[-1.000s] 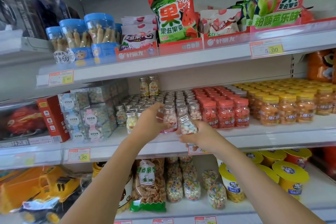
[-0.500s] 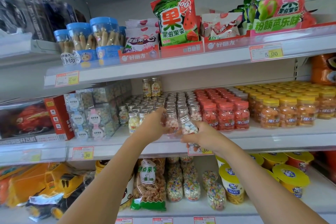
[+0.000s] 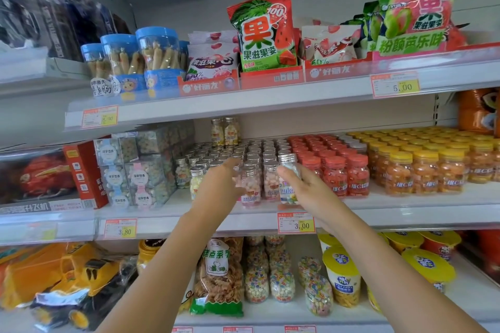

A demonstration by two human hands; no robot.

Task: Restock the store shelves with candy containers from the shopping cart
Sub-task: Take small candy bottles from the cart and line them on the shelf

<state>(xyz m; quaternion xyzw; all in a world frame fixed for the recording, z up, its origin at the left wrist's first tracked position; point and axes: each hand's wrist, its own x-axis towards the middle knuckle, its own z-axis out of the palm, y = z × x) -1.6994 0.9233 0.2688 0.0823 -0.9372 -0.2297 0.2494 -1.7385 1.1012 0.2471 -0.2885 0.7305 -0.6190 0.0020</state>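
Note:
Both my hands are at the front of the middle shelf (image 3: 405, 213), among small clear candy bottles with silver caps (image 3: 259, 151). My right hand (image 3: 311, 192) grips one such bottle (image 3: 289, 170), held upright at the front edge of the row. My left hand (image 3: 221, 184) reaches in from the left with its fingers around a front-row pink-candy bottle (image 3: 250, 186). The shopping cart is out of view.
Red-capped jars (image 3: 335, 176) and yellow-capped jars (image 3: 424, 170) stand right of the silver-capped bottles. Clear candy boxes (image 3: 135, 170) sit to the left. Snack bags and blue-lidded tubs fill the top shelf (image 3: 243, 108); candy jars, cups and a toy truck lie below.
My right hand has lifted its bottle from tilted to upright and moved it right, to the front row. My left hand has stayed at the bottles beside it.

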